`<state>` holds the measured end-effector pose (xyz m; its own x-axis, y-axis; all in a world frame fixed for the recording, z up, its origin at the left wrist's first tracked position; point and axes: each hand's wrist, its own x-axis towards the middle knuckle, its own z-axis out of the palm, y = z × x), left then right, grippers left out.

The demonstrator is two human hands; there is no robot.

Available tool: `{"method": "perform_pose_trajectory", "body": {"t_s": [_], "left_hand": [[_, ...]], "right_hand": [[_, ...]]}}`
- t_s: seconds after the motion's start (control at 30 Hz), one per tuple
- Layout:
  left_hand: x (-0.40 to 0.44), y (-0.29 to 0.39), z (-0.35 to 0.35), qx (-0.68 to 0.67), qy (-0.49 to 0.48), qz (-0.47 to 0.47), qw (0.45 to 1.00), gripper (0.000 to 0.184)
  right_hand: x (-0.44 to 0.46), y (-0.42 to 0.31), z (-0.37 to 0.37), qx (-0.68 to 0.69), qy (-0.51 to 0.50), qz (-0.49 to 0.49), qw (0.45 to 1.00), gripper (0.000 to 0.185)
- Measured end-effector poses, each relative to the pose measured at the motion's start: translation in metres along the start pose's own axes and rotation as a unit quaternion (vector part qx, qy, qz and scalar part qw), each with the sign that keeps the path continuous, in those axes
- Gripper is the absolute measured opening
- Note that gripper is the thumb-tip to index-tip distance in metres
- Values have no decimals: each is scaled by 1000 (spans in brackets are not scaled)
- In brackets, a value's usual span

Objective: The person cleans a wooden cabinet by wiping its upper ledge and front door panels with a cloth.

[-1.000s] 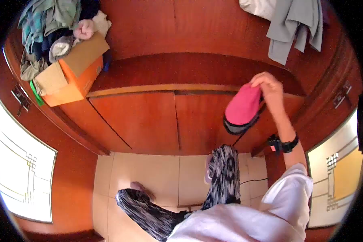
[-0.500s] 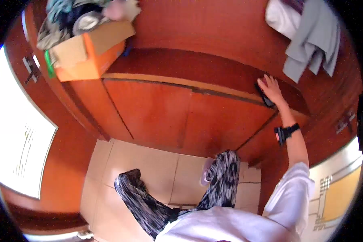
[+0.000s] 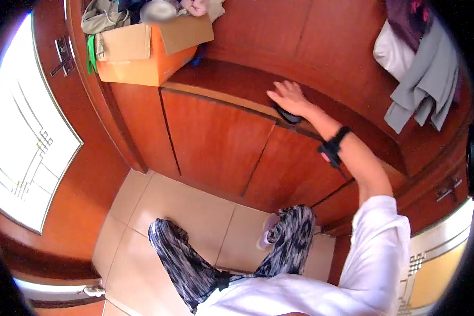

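My right hand (image 3: 290, 99) reaches to the front of the dark red wooden ledge (image 3: 231, 78), its fingers stretched and spread over the top. Beneath the palm, at the ledge's edge, is a small black thing (image 3: 288, 115); its kind is not clear, nor whether it is strapped to the hand. A black band with a small device (image 3: 333, 149) circles my right wrist. My left hand is out of view.
An open orange cardboard box (image 3: 166, 67) full of cloth items stands on the ledge's left end. Grey cloth (image 3: 427, 79) hangs at right beside a white bundle (image 3: 395, 51). Cabinet doors (image 3: 216, 142) are below. Doors with glass panes flank both sides.
My right hand has slid left along the ledge, and the black thing has moved with it. The view has shifted, so the box and the hanging cloth appear farther right.
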<state>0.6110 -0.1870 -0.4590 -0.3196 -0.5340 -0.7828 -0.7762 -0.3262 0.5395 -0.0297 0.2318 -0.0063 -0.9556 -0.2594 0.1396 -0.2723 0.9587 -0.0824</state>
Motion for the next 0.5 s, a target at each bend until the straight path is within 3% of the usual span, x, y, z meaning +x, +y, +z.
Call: {"method": "perform_pose_trajectory", "body": {"t_s": [0.1,0.2,0.23,0.3,0.37,0.5], "left_hand": [[-4,-7,0,-3,3,1,1000,63],[-9,-10,1,-6,5,6,1000,63],[-11,-11,1,-7,7,8,1000,63],[-12,-13,1,-10,7,9,1000,64],[-13,-17,0,-13,7,10,1000,64],[-12,-24,0,-15,1,7,1000,64]], "right_hand": [[32,-61,4,-13,-19,2,1000,72],[52,-71,17,-15,-1,-27,1000,73],[49,-63,20,-13,-4,-26,1000,73],[33,-35,14,44,13,-113,992,75],[14,7,8,13,2,-131,991,74],[-71,100,-22,13,14,-10,1000,68]]}}
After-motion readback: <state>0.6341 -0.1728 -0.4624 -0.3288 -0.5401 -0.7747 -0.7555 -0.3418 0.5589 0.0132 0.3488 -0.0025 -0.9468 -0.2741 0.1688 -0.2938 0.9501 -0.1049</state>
